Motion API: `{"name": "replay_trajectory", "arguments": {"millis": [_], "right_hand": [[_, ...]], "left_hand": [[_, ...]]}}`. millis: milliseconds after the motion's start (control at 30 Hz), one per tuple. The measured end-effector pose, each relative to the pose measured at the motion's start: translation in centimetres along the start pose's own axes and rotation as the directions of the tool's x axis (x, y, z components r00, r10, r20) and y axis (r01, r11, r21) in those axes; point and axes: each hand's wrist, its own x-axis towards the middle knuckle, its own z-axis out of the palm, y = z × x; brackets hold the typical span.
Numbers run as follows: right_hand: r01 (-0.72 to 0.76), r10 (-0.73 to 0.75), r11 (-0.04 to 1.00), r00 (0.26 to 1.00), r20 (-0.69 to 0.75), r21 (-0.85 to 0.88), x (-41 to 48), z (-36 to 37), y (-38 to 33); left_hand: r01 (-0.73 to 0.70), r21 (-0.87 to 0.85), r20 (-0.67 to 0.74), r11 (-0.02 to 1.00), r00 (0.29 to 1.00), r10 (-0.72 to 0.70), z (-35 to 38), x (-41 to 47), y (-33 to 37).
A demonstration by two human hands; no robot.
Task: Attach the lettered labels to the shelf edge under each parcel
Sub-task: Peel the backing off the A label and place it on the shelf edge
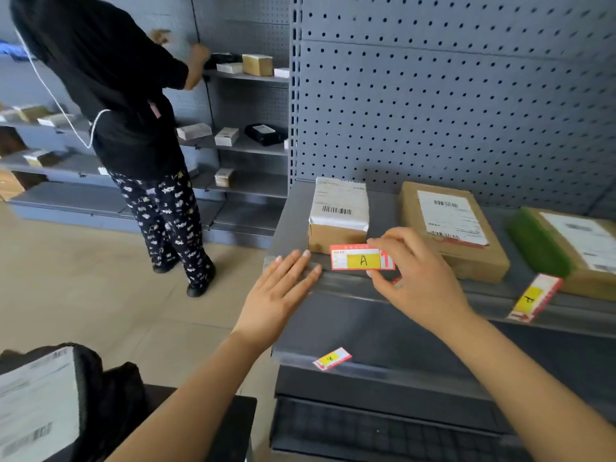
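Nearest, well below the shelf edge (350, 282), a small lettered label (332, 358) sits askew on the lower ledge. At the shelf edge itself the left hand (283, 288) lies flat with straight fingers, seemingly steadying the rail. Just right of it the right hand (416, 275) pinches the "A" label (361, 260) by its end between thumb and fingertips. It holds the label level against the edge, probably to line it up before pressing. Further right along the edge a tilted label (535, 296) hangs crooked. That makes three labels. Just behind the edge stand three parcels: the small wrapped parcel (338, 211) directly above the "A", a flat brown box (450, 228), and a green-sided box (573, 245). Far beyond the edge, to the left, another person (133, 128) works at other shelves.
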Motion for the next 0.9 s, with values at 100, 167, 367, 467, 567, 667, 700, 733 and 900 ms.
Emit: {"name": "replay_trajectory", "arguments": {"millis": [100,167,367,467,567,667,700,733,900], "right_hand": [[0.024,-0.023,0.999,0.999,0.037,-0.023,-0.1,0.4,-0.2],[0.052,-0.05,0.997,0.998,0.049,-0.052,0.0,0.6,-0.5],[0.118,-0.108,0.983,0.991,0.078,-0.137,0.5,0.9,-1.7],[0.115,-0.105,0.985,0.991,0.082,-0.132,0.8,0.9,-1.7],[0.127,-0.114,0.983,0.988,0.105,-0.131,0.9,0.9,-1.7],[0.141,-0.127,0.981,0.986,0.109,-0.131,1.0,0.6,-1.6],[0.132,-0.12,0.983,0.988,0.1,-0.127,1.0,0.5,-1.5],[0.128,-0.117,0.984,0.989,0.092,-0.124,1.1,0.3,-1.5],[0.178,-0.162,0.975,0.979,0.121,-0.134,1.0,0.6,-1.9]], "left_hand": [[-0.002,0.002,0.001,1.0,1.0,0.002,0.3,-0.3,-0.2],[-0.002,-0.007,0.001,1.0,1.0,0.002,0.4,-0.4,-0.2],[0.002,-0.076,-0.016,0.997,1.0,-0.003,0.0,-0.2,-0.1],[0.026,-0.092,-0.013,0.995,1.0,-0.027,-0.2,-0.1,0.1],[0.039,-0.091,-0.006,0.995,0.999,-0.039,-0.3,0.0,0.2],[0.044,-0.091,0.0,0.995,0.999,-0.044,-0.4,0.0,0.3],[0.045,-0.089,-0.002,0.995,0.999,-0.045,-0.5,0.1,0.4],[0.046,-0.087,-0.007,0.995,0.999,-0.046,-0.6,0.1,0.5],[0.054,-0.077,-0.003,0.996,0.999,-0.054,-0.6,0.3,0.6]]}}
